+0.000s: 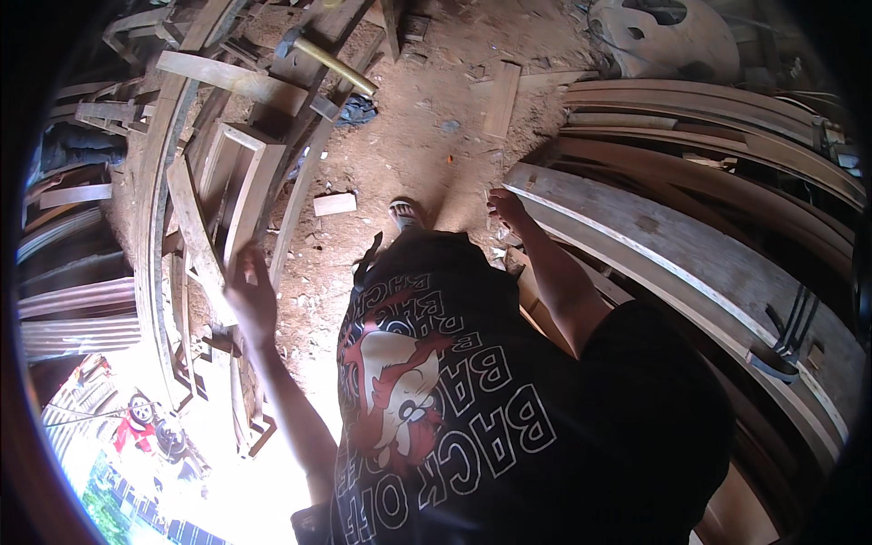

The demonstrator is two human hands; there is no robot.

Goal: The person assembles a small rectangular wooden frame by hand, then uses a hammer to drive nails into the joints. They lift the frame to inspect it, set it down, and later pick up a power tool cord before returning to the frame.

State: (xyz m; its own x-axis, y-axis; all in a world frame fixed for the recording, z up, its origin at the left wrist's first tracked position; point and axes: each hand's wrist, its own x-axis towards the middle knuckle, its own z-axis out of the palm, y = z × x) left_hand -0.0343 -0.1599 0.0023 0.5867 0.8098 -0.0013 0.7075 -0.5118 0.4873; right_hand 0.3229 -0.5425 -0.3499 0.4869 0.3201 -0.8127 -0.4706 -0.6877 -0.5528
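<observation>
My left hand [251, 289], smeared by motion, is at the near end of a narrow wooden frame [252, 195] resting on a long timber bench. Whether its fingers grip the frame or only touch it I cannot tell. A loose wooden slat [194, 218] leans beside the frame, close to that hand. My right hand [509, 209] hangs by the far corner of a long plank [672, 245], fingers loosely bent and apart, with nothing visible in them. Further up the bench a hammer [327, 62] with a pale wooden handle lies near a short board [232, 82].
Stacked long boards [708, 113] fill the right side. A black clamp-like metal piece [781, 341] sits on the plank. On the dirt floor lie a small wood block [335, 203], a flat board [502, 98] and a dark plastic bag [357, 111]. Corrugated sheets [80, 318] stand at left.
</observation>
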